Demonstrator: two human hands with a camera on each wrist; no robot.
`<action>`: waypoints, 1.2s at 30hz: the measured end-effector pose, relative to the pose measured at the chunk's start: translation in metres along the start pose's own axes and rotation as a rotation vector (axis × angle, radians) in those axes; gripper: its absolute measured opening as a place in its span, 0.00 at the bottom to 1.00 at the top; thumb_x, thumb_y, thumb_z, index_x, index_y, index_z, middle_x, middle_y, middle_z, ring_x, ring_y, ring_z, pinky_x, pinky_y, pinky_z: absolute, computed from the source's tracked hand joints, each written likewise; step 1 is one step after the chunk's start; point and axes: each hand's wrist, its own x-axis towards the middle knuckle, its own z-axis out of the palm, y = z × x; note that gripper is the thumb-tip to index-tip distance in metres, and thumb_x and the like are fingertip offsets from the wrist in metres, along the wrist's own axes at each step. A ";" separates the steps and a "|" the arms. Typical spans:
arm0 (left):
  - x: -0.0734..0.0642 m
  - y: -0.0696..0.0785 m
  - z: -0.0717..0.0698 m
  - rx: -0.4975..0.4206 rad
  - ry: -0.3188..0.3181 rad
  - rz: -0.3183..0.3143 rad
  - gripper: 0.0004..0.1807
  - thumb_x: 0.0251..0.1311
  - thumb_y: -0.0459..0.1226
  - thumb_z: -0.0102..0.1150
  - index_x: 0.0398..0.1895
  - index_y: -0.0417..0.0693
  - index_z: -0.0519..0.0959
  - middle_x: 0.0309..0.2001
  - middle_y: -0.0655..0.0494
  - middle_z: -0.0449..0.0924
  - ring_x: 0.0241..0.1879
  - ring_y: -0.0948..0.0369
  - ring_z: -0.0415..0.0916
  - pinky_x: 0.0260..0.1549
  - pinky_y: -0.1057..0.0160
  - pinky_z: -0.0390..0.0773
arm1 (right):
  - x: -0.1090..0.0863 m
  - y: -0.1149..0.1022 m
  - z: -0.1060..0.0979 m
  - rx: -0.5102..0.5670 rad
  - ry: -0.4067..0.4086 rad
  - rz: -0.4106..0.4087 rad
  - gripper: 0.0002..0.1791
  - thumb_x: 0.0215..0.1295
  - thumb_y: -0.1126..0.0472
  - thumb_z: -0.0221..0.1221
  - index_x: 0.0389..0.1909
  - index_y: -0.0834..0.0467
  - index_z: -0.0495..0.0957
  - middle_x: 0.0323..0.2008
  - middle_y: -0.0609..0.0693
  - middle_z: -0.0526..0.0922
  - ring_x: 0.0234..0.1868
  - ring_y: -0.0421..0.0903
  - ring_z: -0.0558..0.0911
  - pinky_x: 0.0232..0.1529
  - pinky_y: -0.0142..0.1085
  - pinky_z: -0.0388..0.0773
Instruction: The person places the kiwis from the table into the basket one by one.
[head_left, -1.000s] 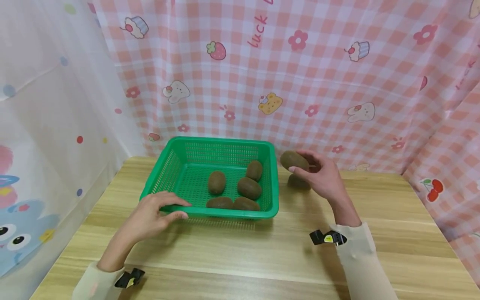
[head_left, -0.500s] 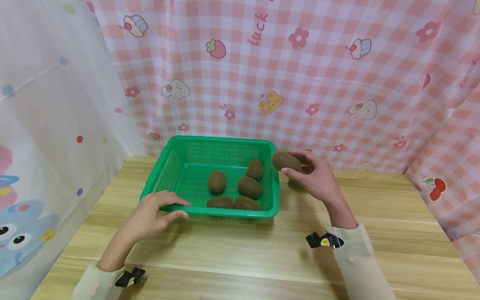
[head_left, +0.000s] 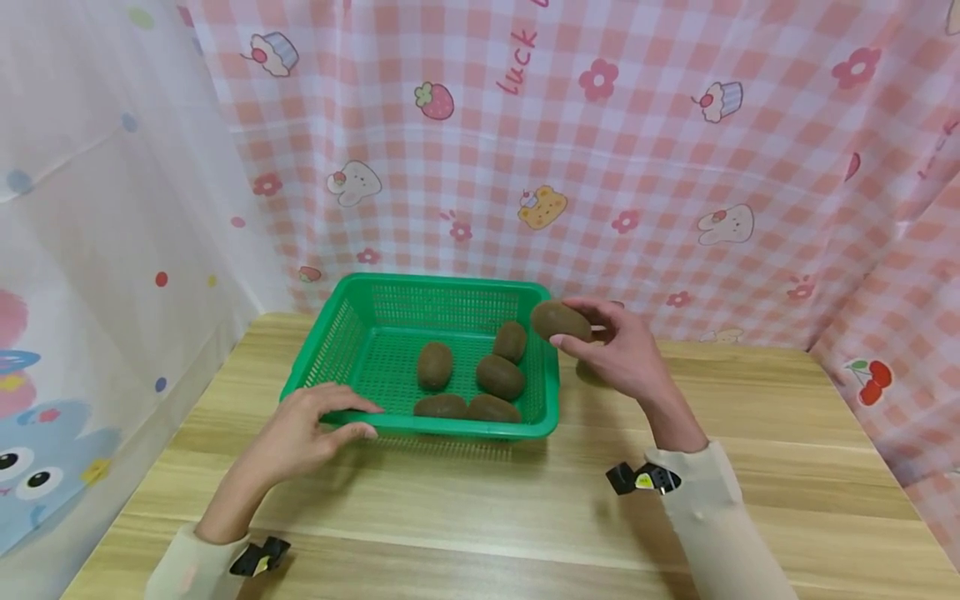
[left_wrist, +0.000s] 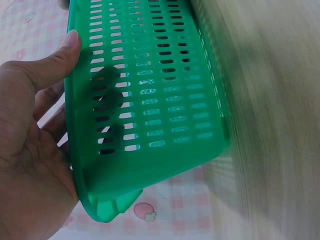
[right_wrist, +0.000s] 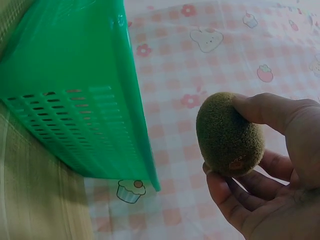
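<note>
1. Change: over the last second my right hand (head_left: 626, 354) moved left, bringing an oval, fuzzy brown kiwi (head_left: 561, 322) from beside the basket to its right rim. My left hand (head_left: 315, 429) hasn't budged.
2. Meaning, my judgement: the kiwi is being carried toward the basket; it's not inside yet.
3. Kiwi: raised, held apart from the rim in the right wrist view; can't tell if it's fully past the edge.
4. Right fingers: spread only kiwi-wide, thumb on one side, fingertips on the other, pinching it.
5. Left fingers: narrow, hooked over the near rim of the green, rectangular, perforated plastic basket (head_left: 457, 427) near its left corner, thumb outside.
6. Inside: five more brown kiwis (head_left: 500, 377), four grouped right and front, one apart mid-floor. Another kiwi (head_left: 591, 374) sits mostly hidden under my right hand, on the pale wood-grain table (head_left: 480, 533).
</note>
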 end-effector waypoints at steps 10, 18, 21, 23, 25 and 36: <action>0.002 0.002 0.000 -0.004 0.002 0.000 0.14 0.50 0.41 0.79 0.41 0.66 0.89 0.38 0.72 0.86 0.42 0.68 0.81 0.42 0.59 0.81 | 0.008 -0.018 0.006 -0.018 -0.076 -0.029 0.29 0.63 0.49 0.72 0.65 0.50 0.78 0.60 0.49 0.83 0.55 0.50 0.83 0.57 0.47 0.81; 0.001 0.002 0.001 -0.008 0.017 0.017 0.15 0.49 0.39 0.80 0.41 0.64 0.89 0.38 0.71 0.86 0.40 0.69 0.81 0.41 0.61 0.81 | 0.014 -0.029 0.012 -0.066 -0.130 -0.045 0.28 0.64 0.48 0.71 0.64 0.47 0.78 0.61 0.47 0.82 0.55 0.50 0.83 0.59 0.47 0.80; 0.001 0.002 0.001 -0.008 0.015 0.014 0.15 0.49 0.40 0.79 0.41 0.64 0.89 0.38 0.71 0.86 0.40 0.69 0.80 0.40 0.61 0.81 | 0.015 -0.034 0.013 -0.074 -0.150 -0.039 0.28 0.64 0.47 0.70 0.64 0.45 0.78 0.62 0.46 0.81 0.55 0.50 0.83 0.58 0.46 0.81; 0.000 0.001 0.001 -0.006 0.014 0.011 0.15 0.49 0.40 0.79 0.41 0.65 0.89 0.37 0.72 0.86 0.40 0.69 0.80 0.40 0.61 0.80 | 0.017 -0.037 0.014 -0.075 -0.164 -0.035 0.28 0.64 0.47 0.71 0.64 0.44 0.78 0.62 0.45 0.81 0.54 0.50 0.83 0.57 0.46 0.81; 0.000 0.000 0.001 -0.004 0.014 0.007 0.15 0.49 0.40 0.79 0.41 0.65 0.89 0.37 0.72 0.86 0.40 0.69 0.80 0.40 0.62 0.80 | 0.019 -0.041 0.015 -0.080 -0.178 -0.034 0.28 0.64 0.46 0.71 0.64 0.44 0.78 0.62 0.45 0.80 0.52 0.49 0.84 0.55 0.45 0.82; 0.000 -0.001 0.001 0.000 0.020 0.015 0.15 0.49 0.40 0.80 0.41 0.65 0.89 0.37 0.72 0.86 0.39 0.70 0.80 0.39 0.62 0.80 | 0.030 -0.054 0.024 -0.150 -0.223 -0.054 0.27 0.63 0.45 0.71 0.63 0.43 0.79 0.60 0.43 0.81 0.52 0.47 0.82 0.54 0.43 0.81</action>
